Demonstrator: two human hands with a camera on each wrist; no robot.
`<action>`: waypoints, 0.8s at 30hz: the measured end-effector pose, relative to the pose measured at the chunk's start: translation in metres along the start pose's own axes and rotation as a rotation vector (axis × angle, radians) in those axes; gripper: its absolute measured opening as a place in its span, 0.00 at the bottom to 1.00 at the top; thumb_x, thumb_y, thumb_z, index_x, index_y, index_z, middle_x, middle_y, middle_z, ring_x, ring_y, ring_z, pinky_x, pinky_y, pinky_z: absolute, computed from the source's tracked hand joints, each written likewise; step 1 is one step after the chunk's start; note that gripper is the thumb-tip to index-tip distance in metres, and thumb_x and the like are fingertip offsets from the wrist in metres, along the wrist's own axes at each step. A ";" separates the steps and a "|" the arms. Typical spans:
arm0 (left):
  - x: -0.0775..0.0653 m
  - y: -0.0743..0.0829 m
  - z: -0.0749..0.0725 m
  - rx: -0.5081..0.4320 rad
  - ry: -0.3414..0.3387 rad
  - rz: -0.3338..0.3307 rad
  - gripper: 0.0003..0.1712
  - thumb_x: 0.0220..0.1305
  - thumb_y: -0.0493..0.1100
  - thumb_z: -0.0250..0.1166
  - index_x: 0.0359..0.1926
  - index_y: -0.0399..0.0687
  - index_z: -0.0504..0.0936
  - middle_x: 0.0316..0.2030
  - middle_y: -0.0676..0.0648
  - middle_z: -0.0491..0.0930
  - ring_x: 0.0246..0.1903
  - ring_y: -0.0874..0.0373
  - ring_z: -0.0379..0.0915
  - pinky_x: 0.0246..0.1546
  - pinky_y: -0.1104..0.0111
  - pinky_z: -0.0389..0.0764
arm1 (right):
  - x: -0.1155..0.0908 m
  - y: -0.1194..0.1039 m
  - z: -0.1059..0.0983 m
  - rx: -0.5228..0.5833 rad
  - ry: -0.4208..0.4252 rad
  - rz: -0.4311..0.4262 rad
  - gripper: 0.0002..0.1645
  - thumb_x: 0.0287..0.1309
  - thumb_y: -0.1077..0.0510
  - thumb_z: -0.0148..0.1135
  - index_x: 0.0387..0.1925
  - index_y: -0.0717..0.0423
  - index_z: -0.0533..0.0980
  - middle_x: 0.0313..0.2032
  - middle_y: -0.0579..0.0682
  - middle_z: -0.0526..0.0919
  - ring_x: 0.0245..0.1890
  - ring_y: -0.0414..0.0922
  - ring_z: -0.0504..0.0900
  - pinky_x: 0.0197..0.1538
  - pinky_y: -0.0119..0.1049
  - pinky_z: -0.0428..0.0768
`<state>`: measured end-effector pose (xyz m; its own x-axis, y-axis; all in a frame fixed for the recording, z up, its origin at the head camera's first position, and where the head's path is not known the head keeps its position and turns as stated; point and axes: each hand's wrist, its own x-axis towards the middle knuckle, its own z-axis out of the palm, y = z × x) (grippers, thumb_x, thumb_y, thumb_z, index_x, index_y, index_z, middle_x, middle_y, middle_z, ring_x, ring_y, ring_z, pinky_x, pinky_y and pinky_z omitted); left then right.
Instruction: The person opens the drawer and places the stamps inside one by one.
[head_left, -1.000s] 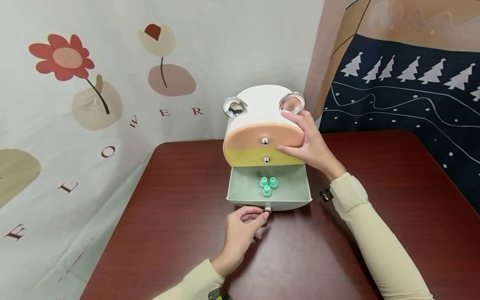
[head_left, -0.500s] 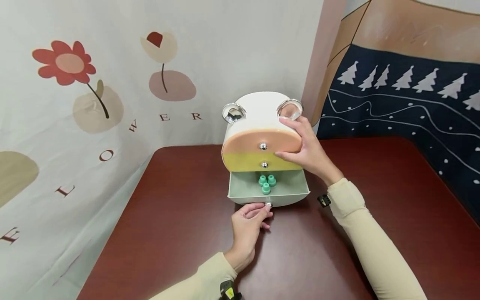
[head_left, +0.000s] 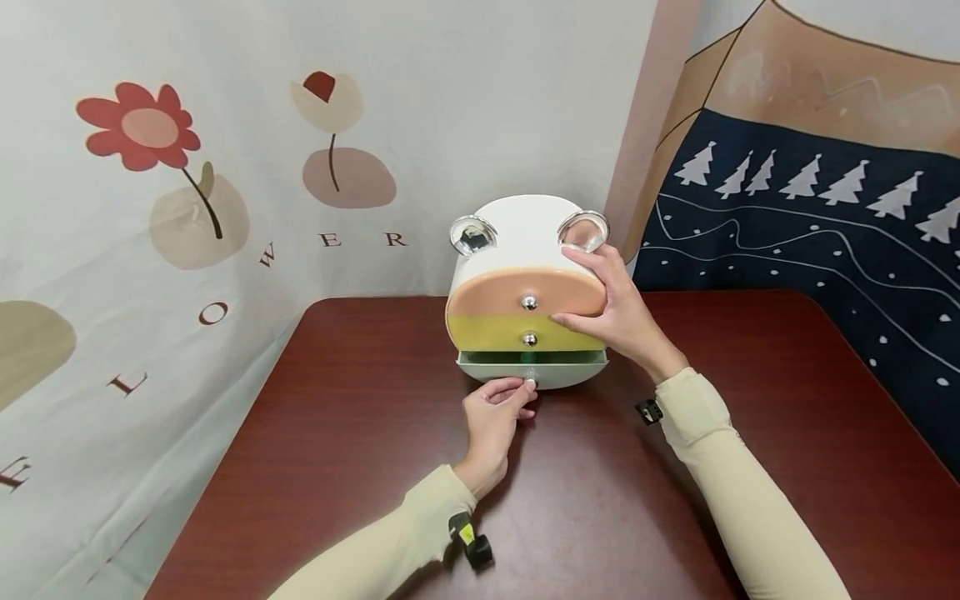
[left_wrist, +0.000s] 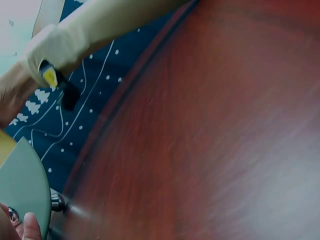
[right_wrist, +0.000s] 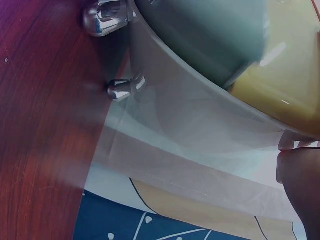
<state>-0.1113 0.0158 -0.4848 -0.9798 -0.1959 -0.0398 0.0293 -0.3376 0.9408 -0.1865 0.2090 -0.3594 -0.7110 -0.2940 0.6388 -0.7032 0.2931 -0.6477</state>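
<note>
A small drawer box (head_left: 528, 225) with a white top, silver ears, an orange drawer (head_left: 487, 296) and a yellow drawer (head_left: 487, 333) stands on the table. Below these, the pale green bottom drawer (head_left: 566, 375) sticks out slightly. Thumb and fingers of my left hand (head_left: 489, 425) pinch its silver knob (left_wrist: 14, 215). My right hand (head_left: 628, 308) grips the box's right side, thumb across the front and fingers on top by the right ear (head_left: 585, 231). Inside the bottom drawer a bit of a green piece (head_left: 529, 357) shows; the rest is hidden.
The dark red-brown table (head_left: 360, 400) extends around the box. A white cloth with printed flowers (head_left: 150, 129) hangs behind and to the left, a dark blue one with trees (head_left: 795, 217) at the right. Silver feet (right_wrist: 120, 90) hold the box up.
The bottom drawer has slid inward, pushed by my left hand on its knob, and now mostly hides the three green pieces. My right hand keeps its grip on the box.
</note>
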 end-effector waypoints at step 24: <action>0.013 0.014 0.005 0.376 -0.181 0.164 0.18 0.68 0.35 0.73 0.55 0.33 0.83 0.47 0.38 0.88 0.40 0.49 0.87 0.38 0.64 0.87 | -0.005 0.041 -0.017 -0.088 0.033 -0.019 0.60 0.45 0.67 0.89 0.80 0.49 0.71 0.68 0.57 0.72 0.59 0.50 0.72 0.54 0.50 0.74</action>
<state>-0.1250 0.0131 -0.4700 -0.9880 -0.0436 0.1479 0.1457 0.0492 0.9881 -0.2117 0.2376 -0.3818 -0.6958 -0.2703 0.6654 -0.7134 0.3672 -0.5968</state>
